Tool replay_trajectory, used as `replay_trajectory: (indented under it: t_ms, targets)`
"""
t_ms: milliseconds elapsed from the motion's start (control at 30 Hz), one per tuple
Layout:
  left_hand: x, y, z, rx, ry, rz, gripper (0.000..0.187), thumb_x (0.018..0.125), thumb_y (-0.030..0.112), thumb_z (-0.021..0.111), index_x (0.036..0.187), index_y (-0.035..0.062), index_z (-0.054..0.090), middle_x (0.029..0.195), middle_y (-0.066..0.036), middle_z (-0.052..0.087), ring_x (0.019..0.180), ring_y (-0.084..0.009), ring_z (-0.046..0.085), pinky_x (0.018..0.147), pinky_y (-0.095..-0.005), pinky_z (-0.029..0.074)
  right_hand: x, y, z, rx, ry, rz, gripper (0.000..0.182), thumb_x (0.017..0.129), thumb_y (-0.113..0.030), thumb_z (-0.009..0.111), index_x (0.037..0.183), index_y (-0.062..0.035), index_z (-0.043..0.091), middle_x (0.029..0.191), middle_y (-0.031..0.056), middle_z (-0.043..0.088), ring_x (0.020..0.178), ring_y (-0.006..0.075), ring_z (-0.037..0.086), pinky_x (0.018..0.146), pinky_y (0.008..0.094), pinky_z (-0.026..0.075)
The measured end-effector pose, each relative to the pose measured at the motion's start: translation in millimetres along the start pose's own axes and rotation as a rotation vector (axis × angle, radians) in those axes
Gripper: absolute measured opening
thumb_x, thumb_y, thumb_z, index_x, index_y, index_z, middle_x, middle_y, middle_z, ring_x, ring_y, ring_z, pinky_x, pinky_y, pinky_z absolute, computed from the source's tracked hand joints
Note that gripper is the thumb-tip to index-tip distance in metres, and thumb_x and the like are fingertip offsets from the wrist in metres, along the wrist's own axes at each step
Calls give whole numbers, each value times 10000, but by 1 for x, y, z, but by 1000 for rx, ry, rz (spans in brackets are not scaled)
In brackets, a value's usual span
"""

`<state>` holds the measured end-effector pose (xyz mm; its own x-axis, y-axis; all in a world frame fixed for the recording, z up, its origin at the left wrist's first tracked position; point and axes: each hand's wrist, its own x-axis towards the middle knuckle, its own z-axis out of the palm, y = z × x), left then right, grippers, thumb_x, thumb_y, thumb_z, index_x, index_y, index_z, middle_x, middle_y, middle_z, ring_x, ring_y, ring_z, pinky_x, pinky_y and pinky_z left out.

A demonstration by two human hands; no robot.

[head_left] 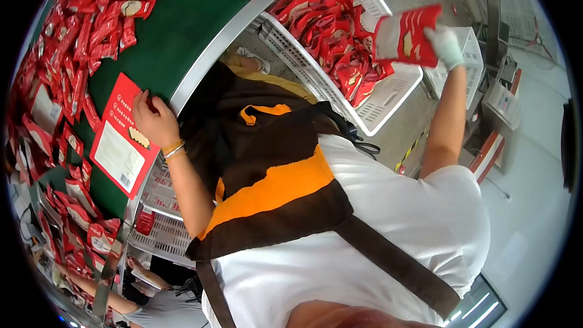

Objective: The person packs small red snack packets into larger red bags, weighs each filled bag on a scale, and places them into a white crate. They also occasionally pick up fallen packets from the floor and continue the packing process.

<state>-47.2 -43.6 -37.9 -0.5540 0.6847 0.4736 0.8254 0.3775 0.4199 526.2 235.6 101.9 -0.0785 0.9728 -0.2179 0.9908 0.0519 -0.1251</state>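
My bare left hand [155,120], with a yellow band and a bracelet at the wrist, is at the right edge of a flat red bag [130,136]. Its fingers are bent onto the bag, which lies on the green conveyor belt [182,9] with a white label panel facing up. Out to the right, my right hand [446,47] in a white glove grips the edge of another red bag [407,36]. That bag hangs in the air over the far right side of a white plastic crate [392,100] heaped with red bags [334,36].
Many small red packets [73,42] cover the belt's left side. A metal rim [206,64] borders the belt. Another white crate [470,67] stands behind my right hand. White baskets [164,237] sit under the belt. A co-worker's arm [97,285] reaches in at lower left.
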Motion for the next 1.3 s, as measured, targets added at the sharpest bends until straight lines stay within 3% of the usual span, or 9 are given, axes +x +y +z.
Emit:
replay_trajectory:
  t_ms: [333, 500, 600, 767, 900, 967, 1100, 1233, 1300]
  targets:
    - [-2, -5, 4, -2, -55, -36, 214, 864, 72, 595, 1041, -33, 651, 1105, -176, 630, 1032, -335, 597, 922, -412, 474, -120, 153, 124, 191, -101, 449, 322, 831, -329, 583, 825, -18, 668, 857, 228, 661, 876, 381, 642, 783, 434, 503]
    - [-3, -9, 5, 24, -41, 15, 221, 866, 75, 589, 1048, -37, 643, 1103, -180, 631, 1037, -341, 590, 919, -416, 471, -128, 212, 369, -771, -524, -252, 224, 870, -232, 547, 834, -76, 704, 888, 168, 708, 802, 342, 694, 727, 477, 560]
    - [0, -6, -1, 54, -69, 85, 238, 857, 81, 571, 1053, -43, 625, 1075, -206, 635, 1015, -378, 584, 919, -449, 456, -149, 119, 392, -254, -531, 52, 341, 917, -338, 489, 1004, -57, 661, 941, 210, 692, 873, 381, 672, 776, 495, 535]
    - [-3, 5, -18, 129, -177, 89, 409, 887, 202, 587, 1236, -10, 566, 1286, -207, 556, 1222, -370, 502, 1058, -481, 362, -87, 48, 358, -87, -584, 117, 578, 941, -531, 470, 1136, -12, 636, 1019, 265, 667, 1013, 430, 623, 873, 480, 498]
    - [-16, 14, -24, 240, -215, 0, 517, 887, 286, 601, 1346, 67, 507, 1445, -131, 448, 1369, -333, 370, 1125, -569, 222, -36, -80, 226, 626, -67, -198, 452, 834, -158, 711, 1240, -3, 585, 1218, 235, 609, 1146, 363, 584, 993, 402, 460]
    - [-23, 12, -26, 255, -210, -13, 562, 881, 298, 615, 1374, 69, 473, 1465, -135, 427, 1383, -335, 353, 1138, -576, 192, -8, -142, 172, 490, 406, -519, 635, 788, -159, 748, 1356, -57, 485, 1300, 191, 532, 1215, 360, 503, 1032, 426, 417]
    - [-37, 14, -34, 172, -169, -67, 561, 873, 262, 631, 1366, 47, 471, 1477, -152, 401, 1382, -357, 345, 1141, -578, 184, 34, -242, 108, 354, 601, -705, 754, 735, -234, 783, 1400, -115, 447, 1400, 192, 449, 1300, 374, 404, 1076, 490, 345]
    - [-52, 19, -42, 50, -138, -133, 502, 887, 194, 615, 1338, 20, 481, 1455, -188, 407, 1366, -388, 354, 1128, -571, 222, 102, -297, 123, -27, 615, -676, 636, 800, -321, 685, 1380, -156, 483, 1443, 120, 447, 1321, 327, 407, 1089, 571, 272]
    - [-54, 25, -42, -22, -95, -108, 482, 884, 167, 617, 1320, 5, 493, 1443, -200, 415, 1349, -393, 374, 1126, -537, 252, 114, -320, 106, -176, 515, -704, 335, 838, -291, 623, 1138, -140, 633, 1214, 90, 634, 1197, 257, 546, 1024, 537, 363]
